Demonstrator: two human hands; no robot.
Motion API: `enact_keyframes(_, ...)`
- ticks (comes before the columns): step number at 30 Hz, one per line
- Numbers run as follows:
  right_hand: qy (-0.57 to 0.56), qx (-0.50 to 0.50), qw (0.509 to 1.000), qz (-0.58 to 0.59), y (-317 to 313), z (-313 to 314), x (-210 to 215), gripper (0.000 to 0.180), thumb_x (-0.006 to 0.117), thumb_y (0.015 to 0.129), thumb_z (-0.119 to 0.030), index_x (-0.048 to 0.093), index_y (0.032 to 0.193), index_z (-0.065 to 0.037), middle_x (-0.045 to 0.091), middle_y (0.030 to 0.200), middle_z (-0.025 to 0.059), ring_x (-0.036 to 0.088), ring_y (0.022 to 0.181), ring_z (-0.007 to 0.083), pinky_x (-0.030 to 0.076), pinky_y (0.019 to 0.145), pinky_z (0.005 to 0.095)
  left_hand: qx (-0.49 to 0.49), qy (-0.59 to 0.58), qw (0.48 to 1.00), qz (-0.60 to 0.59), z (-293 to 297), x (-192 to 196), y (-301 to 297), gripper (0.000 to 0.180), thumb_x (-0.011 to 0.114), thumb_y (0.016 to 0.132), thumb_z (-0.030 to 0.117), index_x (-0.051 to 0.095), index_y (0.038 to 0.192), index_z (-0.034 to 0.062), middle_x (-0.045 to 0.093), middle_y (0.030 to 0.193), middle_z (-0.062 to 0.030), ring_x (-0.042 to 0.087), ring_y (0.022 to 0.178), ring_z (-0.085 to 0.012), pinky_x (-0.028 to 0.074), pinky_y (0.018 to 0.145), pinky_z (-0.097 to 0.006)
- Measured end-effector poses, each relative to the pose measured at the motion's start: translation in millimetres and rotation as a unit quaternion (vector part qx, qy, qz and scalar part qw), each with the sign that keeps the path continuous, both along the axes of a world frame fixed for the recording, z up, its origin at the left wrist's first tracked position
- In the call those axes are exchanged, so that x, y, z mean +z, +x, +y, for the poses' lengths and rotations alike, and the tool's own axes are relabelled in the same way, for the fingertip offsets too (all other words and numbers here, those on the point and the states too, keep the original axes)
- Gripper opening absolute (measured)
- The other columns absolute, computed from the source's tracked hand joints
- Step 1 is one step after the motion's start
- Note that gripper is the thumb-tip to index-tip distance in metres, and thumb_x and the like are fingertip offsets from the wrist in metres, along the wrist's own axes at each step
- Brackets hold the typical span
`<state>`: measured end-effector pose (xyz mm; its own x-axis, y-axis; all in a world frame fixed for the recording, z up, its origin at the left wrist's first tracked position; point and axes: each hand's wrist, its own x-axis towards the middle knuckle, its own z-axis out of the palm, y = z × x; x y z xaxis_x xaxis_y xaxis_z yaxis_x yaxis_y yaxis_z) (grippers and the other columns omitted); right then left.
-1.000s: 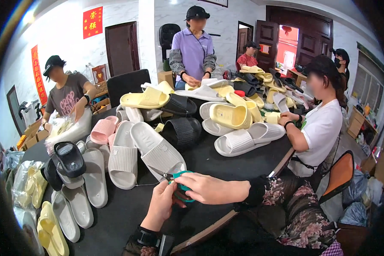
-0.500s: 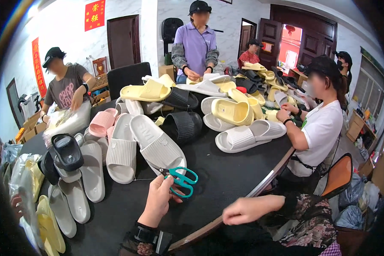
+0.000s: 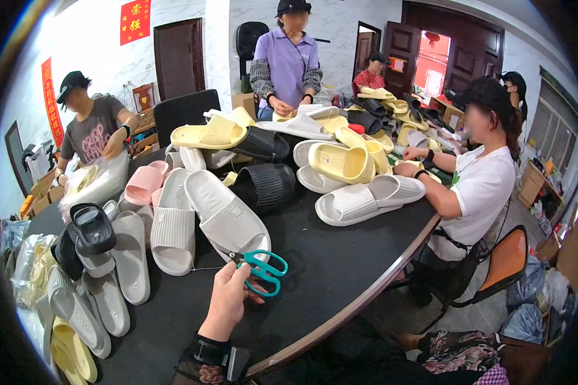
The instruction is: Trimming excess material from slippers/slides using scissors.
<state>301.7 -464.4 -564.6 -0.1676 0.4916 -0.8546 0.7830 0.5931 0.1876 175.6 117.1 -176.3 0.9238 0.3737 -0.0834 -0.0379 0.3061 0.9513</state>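
My left hand [image 3: 230,290] is closed around the pivot end of teal-handled scissors [image 3: 264,272], whose handle loops stick out to the right. The short dark blades point left, by the toe of a light grey slide slipper [image 3: 234,224]. A thin white thread [image 3: 207,268] runs from my fingers toward a second grey slipper [image 3: 173,234] just to the left. A small patch of skin in shadow at the lower right edge, beside the floral cloth [image 3: 462,351], seems to be my right hand [image 3: 410,341]; its fingers are hidden.
Piles of grey, yellow, black and pink slippers cover much of the black table [image 3: 315,282]. Across it, a person in purple [image 3: 289,70] handles slippers; a person in white [image 3: 488,179] works at the right. Another person [image 3: 99,128] holds a plastic bag at the left.
My right hand has drawn back from the table edge to the lower right. At the far left a blurred hand has gone, and another grey slipper lies there. The scissors stay held.
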Motion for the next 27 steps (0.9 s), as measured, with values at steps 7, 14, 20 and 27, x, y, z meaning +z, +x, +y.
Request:
enact_keyframes(7, 0.026, -0.125, 0.991, 0.049, 35, 35, 31, 0.028, 0.056, 0.082, -0.016, 0.062, 0.108, -0.005, 0.065, 0.097, 0.0132, 0.06, 0.088, 0.0316, 0.046, 0.077, 0.0411, 0.001, 0.01, 1.0, 0.018, -3, -2, 2, 0.02, 0.046, 0.094, 0.018, 0.053, 0.096, -0.0012, 0.06, 0.081, -0.0103, 0.061, 0.061, -0.0172, 0.051, 0.046, -0.027)
enact_keyframes(14, 0.04, -0.253, 0.961, 0.104, 53, 68, 76, 0.026, 0.057, 0.082, -0.018, 0.063, 0.103, -0.004, 0.065, 0.093, 0.0136, 0.06, 0.084, 0.0312, 0.046, 0.075, 0.0413, 0.0, 0.022, 1.0, 0.016, -6, 0, 0, 0.02, 0.046, 0.094, 0.019, 0.053, 0.096, -0.0002, 0.06, 0.081, -0.009, 0.061, 0.061, -0.0162, 0.051, 0.046, -0.027)
enact_keyframes(20, -0.013, -0.393, 0.899, 0.193, -13, 33, 97, 0.025, 0.058, 0.081, -0.019, 0.063, 0.1, -0.003, 0.065, 0.09, 0.0139, 0.06, 0.081, 0.0309, 0.046, 0.072, 0.0415, 0.019, 0.023, 0.999, 0.019, -3, -2, -1, 0.021, 0.047, 0.093, 0.021, 0.054, 0.094, 0.0015, 0.059, 0.074, -0.0065, 0.061, 0.056, -0.0146, 0.051, 0.043, -0.025)
enact_keyframes(27, -0.125, -0.551, 0.773, 0.288, -102, -26, 109, 0.025, 0.059, 0.081, -0.022, 0.064, 0.096, -0.002, 0.065, 0.086, 0.0143, 0.06, 0.078, 0.0306, 0.046, 0.069, 0.0417, 0.016, 0.072, 0.997, -0.005, 3, -10, 10, 0.022, 0.051, 0.093, 0.027, 0.054, 0.095, 0.0047, 0.06, 0.077, -0.0059, 0.061, 0.059, -0.0155, 0.048, 0.041, -0.026)
